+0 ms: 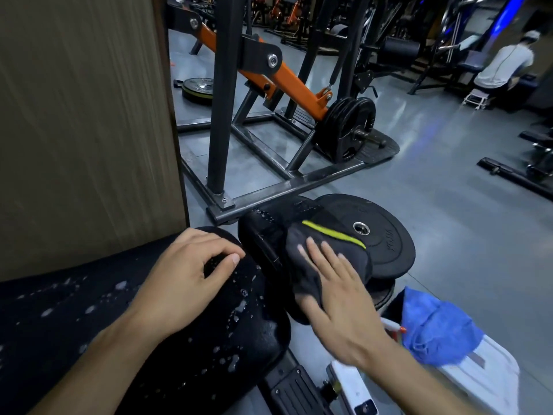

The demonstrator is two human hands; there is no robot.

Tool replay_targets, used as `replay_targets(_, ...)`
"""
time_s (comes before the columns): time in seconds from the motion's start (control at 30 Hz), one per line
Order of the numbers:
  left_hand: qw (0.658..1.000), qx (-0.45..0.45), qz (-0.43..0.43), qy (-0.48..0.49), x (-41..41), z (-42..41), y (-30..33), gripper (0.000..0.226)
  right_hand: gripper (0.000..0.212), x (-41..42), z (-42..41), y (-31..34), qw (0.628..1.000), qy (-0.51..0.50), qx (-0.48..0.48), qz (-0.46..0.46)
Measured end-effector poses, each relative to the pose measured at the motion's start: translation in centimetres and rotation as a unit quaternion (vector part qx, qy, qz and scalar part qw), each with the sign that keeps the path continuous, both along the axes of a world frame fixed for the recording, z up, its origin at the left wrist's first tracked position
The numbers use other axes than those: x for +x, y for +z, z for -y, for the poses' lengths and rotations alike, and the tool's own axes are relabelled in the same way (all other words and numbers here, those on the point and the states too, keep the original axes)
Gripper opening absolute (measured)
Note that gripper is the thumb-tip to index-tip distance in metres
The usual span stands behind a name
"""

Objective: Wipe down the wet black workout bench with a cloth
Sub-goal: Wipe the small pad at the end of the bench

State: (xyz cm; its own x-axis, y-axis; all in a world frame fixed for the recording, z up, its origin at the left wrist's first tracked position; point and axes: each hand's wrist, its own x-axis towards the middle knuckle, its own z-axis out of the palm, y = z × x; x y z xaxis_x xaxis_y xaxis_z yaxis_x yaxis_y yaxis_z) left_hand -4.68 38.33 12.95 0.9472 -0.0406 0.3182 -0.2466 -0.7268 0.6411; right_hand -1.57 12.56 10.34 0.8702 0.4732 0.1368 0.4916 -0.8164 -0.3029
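1. Pressed flat on a dark grey cloth with a yellow-green stripe (326, 253): right hand (338, 298), fingers straight and slightly spread, palm down (thumb tucked at the cloth's lower edge, partly hidden).

2. Draped over the smaller front pad of the black padded workout bench (209, 319): the cloth, covering the pad's right half, with the pad's left half bare and beaded with water.

3. Resting on the near end of the bench's long pad, just left of the gap between the two pads: left hand (191, 277), fingers loosely curled, fingertips touching the vinyl, nothing held.

4. Scattered across the long pad, from the lower left to its rounded end: white droplets and smears of water.

5. Stacked on the grey floor just beyond and to the right of the cloth: black rubber weight plates with a steel centre ring (386, 238).

6. Lower right, beside the bench: a crumpled blue cloth (434, 327) lying on a white plastic container (484, 375).

7. Behind the bench: a black steel machine frame with an orange lever arm (287, 82) loaded with black plates; a wood-grain panel (83, 115) filling the left side.

8. Far right background: a seated person in a grey shirt (505, 64), back to the camera.
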Motion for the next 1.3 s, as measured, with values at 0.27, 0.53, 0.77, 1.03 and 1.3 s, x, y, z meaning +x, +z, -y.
replay_targets(0.27, 1.000, -0.001, 0.010, 0.028, -0.1, -0.7, 0.8, 0.014, 0.073, 15.0, -4.4, 1.1, 0.983, -0.170, 0.021, -0.065)
replay_targets(0.53, 0.999, -0.013, 0.002, 0.043, -0.3, -1.3, 0.8, 0.014, 0.066, 5.7, -2.8, 0.6, 0.995, 0.063, 0.074, -0.024)
replay_targets(0.77, 0.999, -0.010, 0.014, 0.046, -0.6, -1.8, 1.1, 0.013, 0.037, 16.7, -5.3, 1.9, 0.988, -0.149, 0.026, -0.026)
replay_targets(1.03, 0.999, 0.001, 0.013, 0.052, -0.6, -2.2, 0.8, 0.014, 0.018, 11.6, -10.3, 2.4, 0.987, 0.076, 0.084, -0.117)
replay_targets(1.3, 0.997, -0.034, 0.026, 0.072, 0.0, -2.2, 1.1, 0.014, 0.062, 2.3, -2.0, 3.5, 0.982, 0.161, 0.042, -0.085)
